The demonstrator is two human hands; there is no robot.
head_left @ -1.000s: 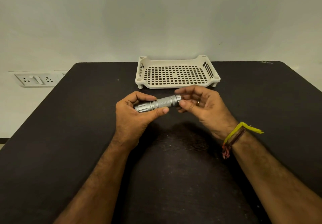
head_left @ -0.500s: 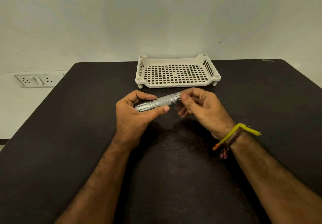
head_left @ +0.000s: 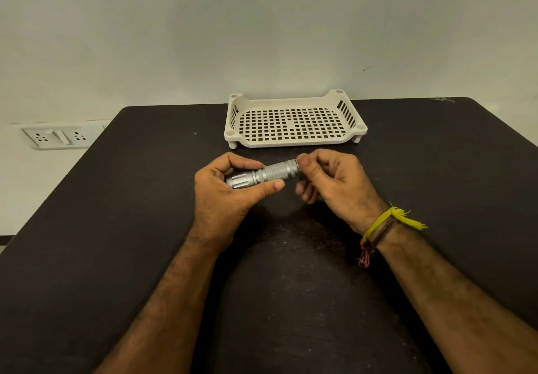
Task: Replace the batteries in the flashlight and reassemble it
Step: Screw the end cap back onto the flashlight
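Observation:
A silver metal flashlight (head_left: 272, 173) is held level above the black table (head_left: 116, 228), its ribbed head pointing left. My left hand (head_left: 224, 199) grips the head end, thumb under the knurled barrel and fingers curled over the top. My right hand (head_left: 332, 181) pinches the tail end with thumb and forefinger; the tail cap is hidden behind those fingers. No loose batteries are in view.
A cream perforated plastic tray (head_left: 294, 143) stands just beyond the hands at the table's far edge. A wall socket plate (head_left: 55, 138) sits low on the wall at the left. Thread bands (head_left: 387, 225) circle my right wrist.
My right hand has rotated on the tail end, its wrist rolling and fingers curling in closer. The left hand and the flashlight have stayed nearly still.

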